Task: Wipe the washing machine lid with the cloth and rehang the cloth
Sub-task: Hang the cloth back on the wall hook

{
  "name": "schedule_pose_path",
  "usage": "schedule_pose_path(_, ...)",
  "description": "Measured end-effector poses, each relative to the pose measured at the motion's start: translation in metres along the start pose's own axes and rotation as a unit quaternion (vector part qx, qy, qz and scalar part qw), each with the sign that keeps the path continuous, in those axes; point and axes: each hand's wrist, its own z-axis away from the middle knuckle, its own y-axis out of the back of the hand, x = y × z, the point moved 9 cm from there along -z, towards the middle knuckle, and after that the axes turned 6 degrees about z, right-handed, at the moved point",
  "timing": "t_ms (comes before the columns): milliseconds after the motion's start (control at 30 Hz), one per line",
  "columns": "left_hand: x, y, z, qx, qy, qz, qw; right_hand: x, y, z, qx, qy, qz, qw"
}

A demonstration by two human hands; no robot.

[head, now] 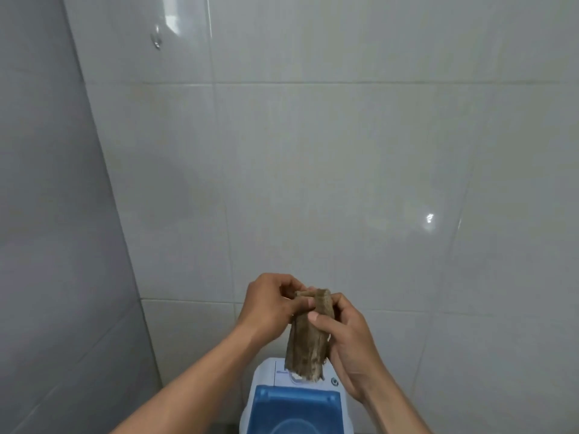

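Observation:
A brown, worn cloth (307, 343) hangs down in front of me, held up in the air by both hands. My left hand (269, 305) pinches its top edge from the left. My right hand (347, 343) grips its upper part from the right, thumb across the front. Below the cloth stands a small white washing machine (266, 371) with a blue translucent lid (294, 408) that lies shut. The cloth's lower end hangs just above the machine's control panel, hiding part of it.
Glossy white wall tiles (344, 183) fill the view ahead. A small metal hook (155, 40) sits high on the wall at upper left. A grey wall (47, 214) runs along the left side, meeting the tiles in a corner.

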Motion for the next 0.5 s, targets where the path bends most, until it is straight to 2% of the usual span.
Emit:
schedule_pose_path(67,0.031,0.006,0.000,0.005,-0.054,-0.057,0.997,-0.017,-0.011,0.000,-0.029,-0.001,-0.039,0.999)
schedule_pose_path(167,0.062,0.016,0.000,0.003,-0.092,-0.081,0.992,-0.042,-0.023,0.000,-0.070,-0.001,-0.122,0.990)
schedule_pose_path(333,0.094,0.029,-0.007,-0.072,-0.083,0.004,0.994,-0.082,-0.046,-0.005,-0.112,-0.015,-0.152,0.982)
schedule_pose_path(433,0.123,0.047,-0.008,-0.074,-0.097,0.019,0.992,-0.107,-0.067,-0.008,-0.161,-0.038,-0.177,0.970)
schedule_pose_path(500,0.141,0.061,-0.011,-0.076,-0.090,0.056,0.991,-0.124,-0.082,-0.013,-0.194,-0.026,-0.155,0.968)
